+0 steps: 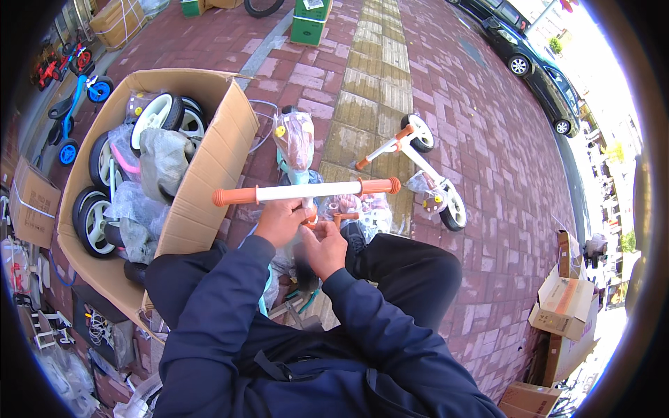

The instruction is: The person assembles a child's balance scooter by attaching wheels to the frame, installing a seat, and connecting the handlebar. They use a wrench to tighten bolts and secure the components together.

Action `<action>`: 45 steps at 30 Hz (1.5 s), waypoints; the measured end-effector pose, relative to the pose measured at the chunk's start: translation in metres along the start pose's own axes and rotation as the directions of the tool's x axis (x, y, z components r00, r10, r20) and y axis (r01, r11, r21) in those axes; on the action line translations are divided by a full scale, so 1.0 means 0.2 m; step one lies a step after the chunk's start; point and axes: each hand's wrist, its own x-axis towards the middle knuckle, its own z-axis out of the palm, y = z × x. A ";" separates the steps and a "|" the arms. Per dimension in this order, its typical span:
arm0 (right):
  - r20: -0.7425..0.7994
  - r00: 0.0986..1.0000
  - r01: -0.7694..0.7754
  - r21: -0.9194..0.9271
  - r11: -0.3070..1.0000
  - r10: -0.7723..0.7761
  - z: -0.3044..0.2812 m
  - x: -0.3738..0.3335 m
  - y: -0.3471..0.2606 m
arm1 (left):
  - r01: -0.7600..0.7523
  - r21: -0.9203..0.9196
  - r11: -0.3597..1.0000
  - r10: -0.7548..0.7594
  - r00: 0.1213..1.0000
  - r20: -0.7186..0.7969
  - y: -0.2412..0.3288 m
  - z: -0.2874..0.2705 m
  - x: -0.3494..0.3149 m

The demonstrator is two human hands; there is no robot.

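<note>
A white handlebar (310,189) with ridged orange grips lies crosswise in front of me. Just under its middle, my left hand (280,221) is wrapped round the handlebar's stem. My right hand (326,249) is closed at the small orange clamp (311,219) on that stem, thumb and fingers pressed together; whether it holds a small part is hidden. Beyond the bar shows a saddle (295,139) in clear plastic wrap, on a pale turquoise frame mostly covered by the bar and my hands. Between my legs is a dark wheel, blurred.
At my left stands an open cardboard box (209,160) full of white-and-black wheels and wrapped parts. A white-and-orange balance bike (425,167) lies on the brick paving ahead right. A blue bike (77,111) is far left; more cartons (561,306) sit at right, and parked cars (533,66) beyond.
</note>
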 end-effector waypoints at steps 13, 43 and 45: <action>0.292 0.849 -0.510 0.667 0.543 0.440 0.07 -0.01 -0.03 | 0.005 -0.016 1.000 -0.005 1.000 0.005 0.01 0.01 0.01; 0.221 0.865 -0.495 0.524 0.693 0.450 0.08 0.00 -0.06 | -0.034 -0.060 0.998 0.031 0.999 -0.044 -0.01 0.03 0.02; 0.196 0.891 -0.449 0.507 0.736 0.409 0.08 0.00 -0.05 | -0.091 -0.024 0.996 0.089 0.993 -0.077 0.00 0.02 0.02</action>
